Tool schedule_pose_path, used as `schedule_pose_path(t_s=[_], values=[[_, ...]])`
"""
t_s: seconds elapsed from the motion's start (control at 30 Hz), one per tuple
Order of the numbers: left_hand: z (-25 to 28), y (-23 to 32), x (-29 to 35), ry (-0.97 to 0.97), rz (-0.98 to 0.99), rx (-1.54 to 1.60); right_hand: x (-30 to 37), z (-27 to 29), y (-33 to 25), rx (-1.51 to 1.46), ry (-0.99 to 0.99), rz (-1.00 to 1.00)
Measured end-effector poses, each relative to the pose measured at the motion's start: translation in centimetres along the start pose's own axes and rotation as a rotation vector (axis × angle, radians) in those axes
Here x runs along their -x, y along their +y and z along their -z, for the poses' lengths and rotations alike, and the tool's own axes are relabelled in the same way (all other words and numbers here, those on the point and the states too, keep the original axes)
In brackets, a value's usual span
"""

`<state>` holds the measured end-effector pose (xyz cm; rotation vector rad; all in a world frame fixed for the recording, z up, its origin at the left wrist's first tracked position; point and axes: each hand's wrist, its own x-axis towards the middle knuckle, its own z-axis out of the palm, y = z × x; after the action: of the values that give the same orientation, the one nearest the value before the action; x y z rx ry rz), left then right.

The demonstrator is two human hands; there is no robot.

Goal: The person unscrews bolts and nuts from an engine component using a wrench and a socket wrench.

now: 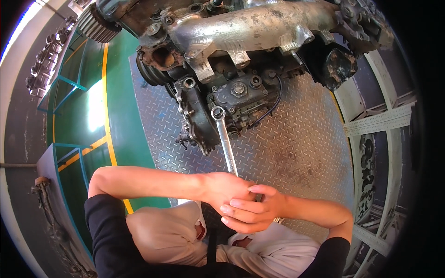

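A shiny ring spanner runs from the engine toward me, its ring end seated on a bolt of the dark pump-like housing. My left hand is closed round the near end of the handle. Over it lies my right hand, its fingers curled across my left fingers and the handle's end. The grip hides that end of the spanner. Beyond stands the engine, with a silvery cast manifold along its top. An uneven-edged metal cover sits left of the spanner's ring.
Stained steel tread plate lies under the engine. On the left is a green floor with yellow lines and blue-framed stands bearing metal parts. White metal framing rises at right. My knees are below my hands.
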<state>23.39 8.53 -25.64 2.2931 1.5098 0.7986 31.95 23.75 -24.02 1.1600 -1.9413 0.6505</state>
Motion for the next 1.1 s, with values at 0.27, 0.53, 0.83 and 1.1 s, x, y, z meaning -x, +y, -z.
schedule_pose_path(t_s=[0.27,0.53,0.83,1.1], values=[[2.5,-0.5,0.8,-0.457,0.011,-0.066,-1.1,-1.0,0.3,-0.035,-0.053,-0.003],[1.0,-0.8,2.5,-0.364,-0.032,-0.177,-0.6,-2.1,-0.5,-0.057,-0.069,-0.072],[3.0,-0.3,0.1,-0.432,0.014,-0.188,-0.6,-1.0,0.4,-0.091,-0.021,-0.083],[0.0,-1.8,0.4,-0.114,0.126,-0.018,0.2,1.1,1.6,-0.038,-0.110,-0.096]])
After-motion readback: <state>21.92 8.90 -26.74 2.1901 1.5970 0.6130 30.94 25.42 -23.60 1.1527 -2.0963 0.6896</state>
